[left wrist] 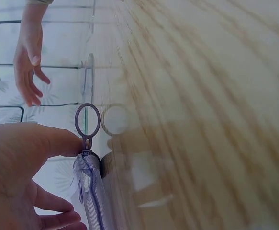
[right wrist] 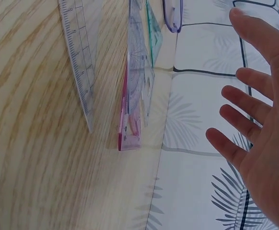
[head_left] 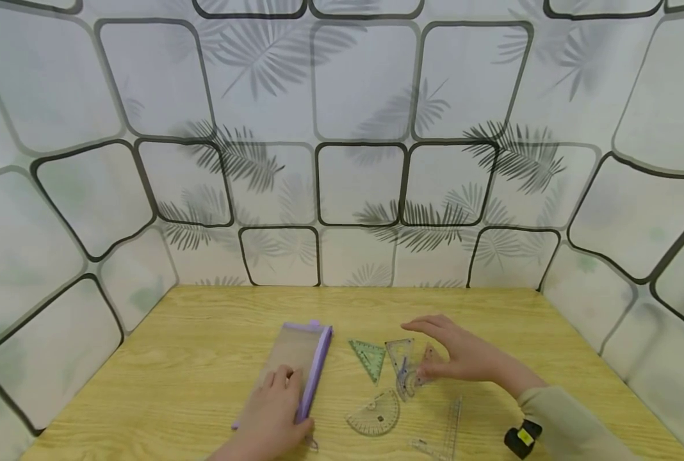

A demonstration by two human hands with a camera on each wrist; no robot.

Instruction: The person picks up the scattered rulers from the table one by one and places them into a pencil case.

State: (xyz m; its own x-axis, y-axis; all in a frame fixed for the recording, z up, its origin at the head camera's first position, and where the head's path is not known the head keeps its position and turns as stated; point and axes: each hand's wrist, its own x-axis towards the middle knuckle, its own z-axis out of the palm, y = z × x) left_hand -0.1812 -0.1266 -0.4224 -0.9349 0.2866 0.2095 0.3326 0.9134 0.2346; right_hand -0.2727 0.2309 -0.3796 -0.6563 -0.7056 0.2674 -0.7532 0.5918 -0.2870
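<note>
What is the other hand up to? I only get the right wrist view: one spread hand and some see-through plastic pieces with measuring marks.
Observer: The left hand rests on a flat, see-through zip pouch with purple edges.
Visitor: Where exactly?
Observer: Its thumb is right by the pouch's dull purple, ring-shaped zip pull.
Visitor: What else am I missing?
Observer: A boxy black object with a yellow label, perhaps a tape measure, beside the pale right sleeve.

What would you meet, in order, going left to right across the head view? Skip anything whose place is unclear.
Purple-trimmed pouch, green set square, clear set square, right hand, black object with a yellow patch.
</note>
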